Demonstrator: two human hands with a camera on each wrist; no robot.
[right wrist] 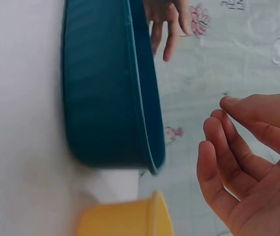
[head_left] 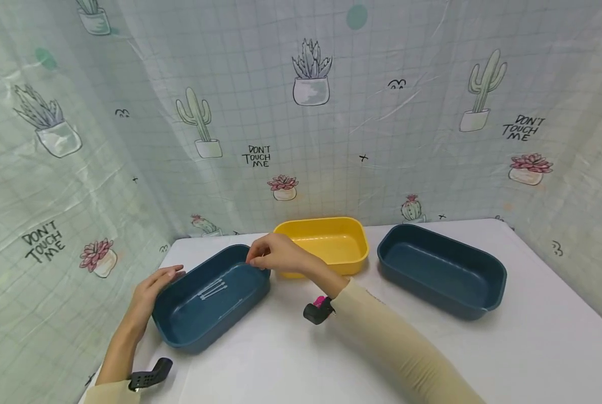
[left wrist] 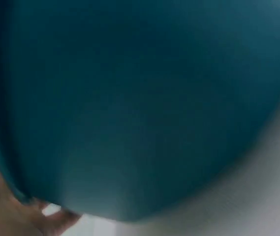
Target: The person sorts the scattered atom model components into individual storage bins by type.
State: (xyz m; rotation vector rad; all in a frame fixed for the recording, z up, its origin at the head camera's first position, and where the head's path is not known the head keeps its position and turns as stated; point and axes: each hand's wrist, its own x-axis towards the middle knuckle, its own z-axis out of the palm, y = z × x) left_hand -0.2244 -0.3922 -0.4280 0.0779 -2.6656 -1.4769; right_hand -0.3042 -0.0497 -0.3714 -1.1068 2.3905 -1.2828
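Observation:
Several thin white sticks that look like cotton swabs (head_left: 212,289) lie on the floor of the left dark blue bin (head_left: 200,339). My left hand (head_left: 146,292) rests along that bin's left side, fingers mostly straight at the rim. In the left wrist view the bin's wall (left wrist: 130,108) fills most of the picture. Over the bin's far right corner is my right hand (head_left: 278,252), fingers loosely bent and thumb close to the index finger. Seen from the right wrist, the right hand (right wrist: 248,162) shows nothing between its fingertips and stands apart from the rim.
A yellow bin (head_left: 331,224) stands at the back middle, partly behind my right hand. Another dark blue bin (head_left: 442,275) sits to the right. A small pink thing (head_left: 319,301) shows beside my right wrist camera. A patterned curtain (head_left: 351,134) hangs behind the white table (head_left: 260,365).

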